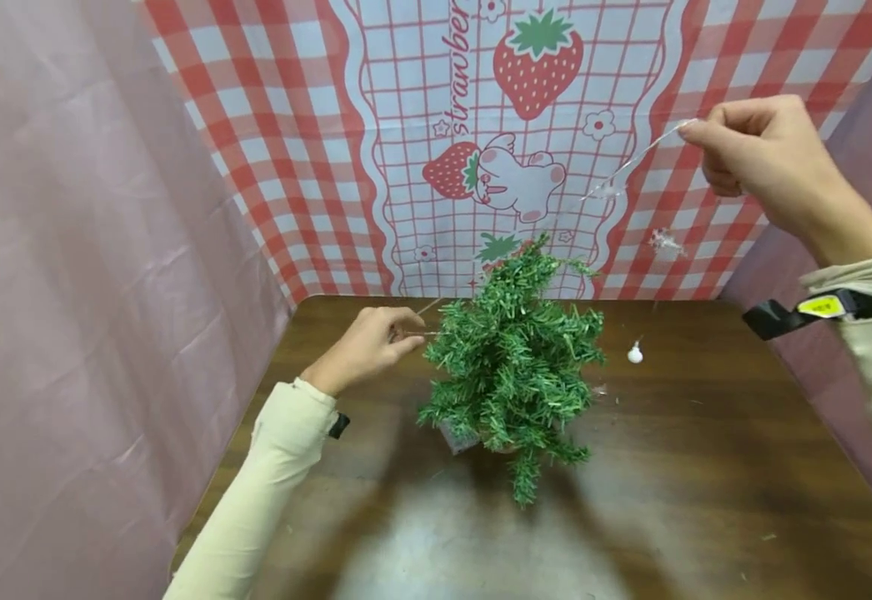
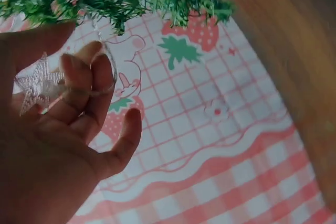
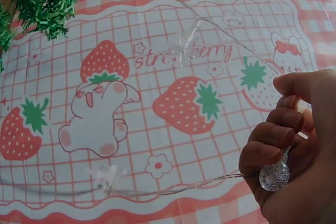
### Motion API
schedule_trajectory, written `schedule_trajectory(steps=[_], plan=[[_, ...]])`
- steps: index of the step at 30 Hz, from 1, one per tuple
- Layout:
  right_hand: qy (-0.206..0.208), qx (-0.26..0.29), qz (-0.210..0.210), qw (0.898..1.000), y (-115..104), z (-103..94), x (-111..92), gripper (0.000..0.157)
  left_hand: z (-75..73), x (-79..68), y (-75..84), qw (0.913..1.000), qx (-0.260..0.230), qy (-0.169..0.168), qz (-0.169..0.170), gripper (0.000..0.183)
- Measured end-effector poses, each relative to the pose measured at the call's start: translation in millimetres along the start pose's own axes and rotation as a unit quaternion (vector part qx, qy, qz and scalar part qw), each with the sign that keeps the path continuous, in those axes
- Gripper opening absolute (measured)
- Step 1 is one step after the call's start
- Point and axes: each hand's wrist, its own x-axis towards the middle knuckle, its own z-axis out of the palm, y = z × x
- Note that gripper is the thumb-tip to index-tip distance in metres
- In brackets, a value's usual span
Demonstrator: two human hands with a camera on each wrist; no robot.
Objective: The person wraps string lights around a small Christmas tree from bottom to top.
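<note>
A small artificial Christmas tree (image 1: 514,358) stands on the table between my hands. My left hand (image 1: 368,346), at the tree's left side, pinches the wire of a string of lights (image 1: 631,162). A clear star (image 2: 39,83) on that wire lies by its fingers in the left wrist view. Raised to the upper right, my right hand (image 1: 774,167) pinches another stretch of the wire, which slopes down behind the treetop. A clear ball bulb (image 3: 274,177) hangs at its palm in the right wrist view, and clear snowflake-like pieces (image 3: 184,48) dangle along the string.
A brown wooden table (image 1: 706,467) lies under the tree. Behind it hangs a red-and-white strawberry-print cloth (image 1: 301,167), with pink curtains (image 1: 91,250) at both sides. Right of the tree, a white round bulb (image 1: 634,354) shows; whether it hangs or lies I cannot tell.
</note>
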Motion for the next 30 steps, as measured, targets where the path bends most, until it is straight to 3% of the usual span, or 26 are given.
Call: schedule_trajectory(steps=[6,11,15,19,25,30], plan=[[0.06,-0.003,-0.037,0.998,-3,-1.0,-4,0.046,1.6,13.0,4.9,0.9881,0.143,0.03,0.049,0.006],[0.103,0.003,-0.073,0.992,-11,2.2,-6,0.043,-0.5,24.7,3.1,0.9788,0.184,0.068,0.057,0.007],[0.106,-0.005,-0.101,0.989,-21,6.8,-10,0.042,-0.3,32.2,-2.5,0.9775,0.186,0.094,0.031,0.005],[0.074,-0.052,-0.133,0.987,-28,11.1,-18,0.038,4.8,32.9,-13.2,0.9822,0.17,0.08,0.002,0.006],[0.013,-0.144,-0.194,0.97,-47,26.3,-29,0.035,14.1,16.0,-34.0,0.9903,0.108,0.086,-0.019,0.003],[-0.017,-0.178,-0.195,0.964,-64,49.6,-38,0.036,24.0,-2.5,-46.4,0.9918,0.047,0.113,-0.038,0.004]])
